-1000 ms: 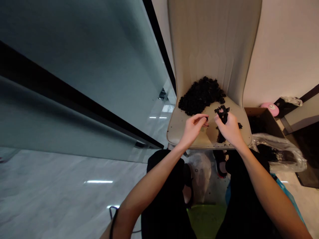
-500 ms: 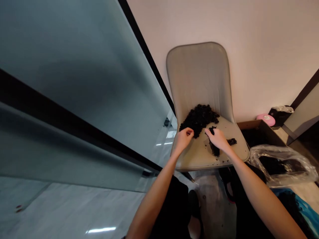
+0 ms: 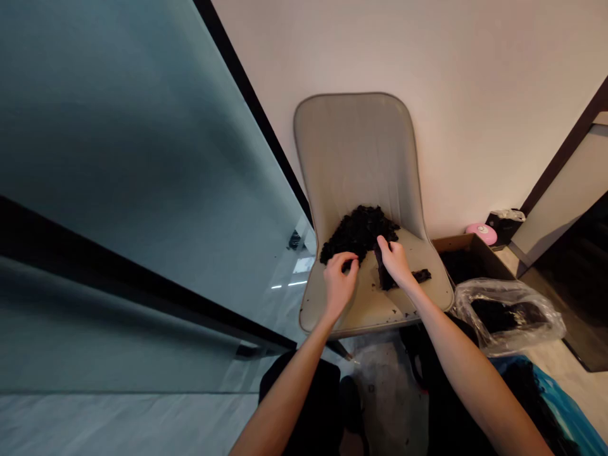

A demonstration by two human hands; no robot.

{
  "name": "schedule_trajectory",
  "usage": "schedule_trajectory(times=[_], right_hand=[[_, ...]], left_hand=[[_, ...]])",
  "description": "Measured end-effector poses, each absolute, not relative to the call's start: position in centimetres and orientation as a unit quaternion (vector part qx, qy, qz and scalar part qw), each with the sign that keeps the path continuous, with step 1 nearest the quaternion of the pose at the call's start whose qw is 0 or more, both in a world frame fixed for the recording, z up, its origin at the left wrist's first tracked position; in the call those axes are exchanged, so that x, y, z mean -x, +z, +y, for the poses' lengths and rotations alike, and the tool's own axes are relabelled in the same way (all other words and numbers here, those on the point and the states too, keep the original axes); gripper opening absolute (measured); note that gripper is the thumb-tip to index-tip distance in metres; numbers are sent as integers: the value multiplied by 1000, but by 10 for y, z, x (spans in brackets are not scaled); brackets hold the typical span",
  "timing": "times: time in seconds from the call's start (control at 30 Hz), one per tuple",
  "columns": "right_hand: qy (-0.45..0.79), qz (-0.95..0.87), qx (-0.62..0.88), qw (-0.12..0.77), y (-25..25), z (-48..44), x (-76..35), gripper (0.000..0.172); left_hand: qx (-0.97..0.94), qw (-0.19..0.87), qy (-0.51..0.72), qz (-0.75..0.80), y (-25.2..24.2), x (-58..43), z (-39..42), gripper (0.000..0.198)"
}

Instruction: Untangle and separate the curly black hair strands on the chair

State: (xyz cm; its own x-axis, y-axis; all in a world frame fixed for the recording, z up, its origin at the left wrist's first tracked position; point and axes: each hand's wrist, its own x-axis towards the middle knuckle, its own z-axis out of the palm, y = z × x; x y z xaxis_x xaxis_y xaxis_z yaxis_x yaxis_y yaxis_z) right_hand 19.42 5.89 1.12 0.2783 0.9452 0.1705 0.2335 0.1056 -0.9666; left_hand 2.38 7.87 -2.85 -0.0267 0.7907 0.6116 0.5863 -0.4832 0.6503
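I've got the left hand [image 3: 339, 283] curled up at the edge of the heap of black crinkled pieces [image 3: 358, 233], its fingertips [image 3: 348, 261] right against the pile. Is it pinching anything? I can't tell from here. The right hand [image 3: 395, 263] is narrow, fingers closed on a dark strip [image 3: 384, 271] at the heap's lower right edge, with the strip's end down on the seat. Just beside that hand, a loose black piece [image 3: 422, 275] lies toward the right edge of the seat. The heap sits at the back of the beige padded chair [image 3: 361, 152], where seat meets backrest, and small black crumbs dot the seat toward its front edge. Looking right of the chair, there's a cardboard box [image 3: 468, 253] with dark contents, then a clear plastic bag [image 3: 506, 323] holding more black material. Beyond the box sits a pink round object [image 3: 482, 233], and a blue plastic bag [image 3: 541, 386] lies low in the right corner. Along the left runs a big glass panel [image 3: 142, 190].
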Motion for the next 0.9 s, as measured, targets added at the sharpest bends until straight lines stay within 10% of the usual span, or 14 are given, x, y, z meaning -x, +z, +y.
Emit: schedule_trajectory(times=[0.33,0.9], right_hand=[[420,-552,549,466,2,57,-188,76],[431,-649,508,367,-3,47,-198,69]], left_hand=[[-573,468,557,378,-40,-70,6,24],[-474,488,632,370,-39,-57,20,27]])
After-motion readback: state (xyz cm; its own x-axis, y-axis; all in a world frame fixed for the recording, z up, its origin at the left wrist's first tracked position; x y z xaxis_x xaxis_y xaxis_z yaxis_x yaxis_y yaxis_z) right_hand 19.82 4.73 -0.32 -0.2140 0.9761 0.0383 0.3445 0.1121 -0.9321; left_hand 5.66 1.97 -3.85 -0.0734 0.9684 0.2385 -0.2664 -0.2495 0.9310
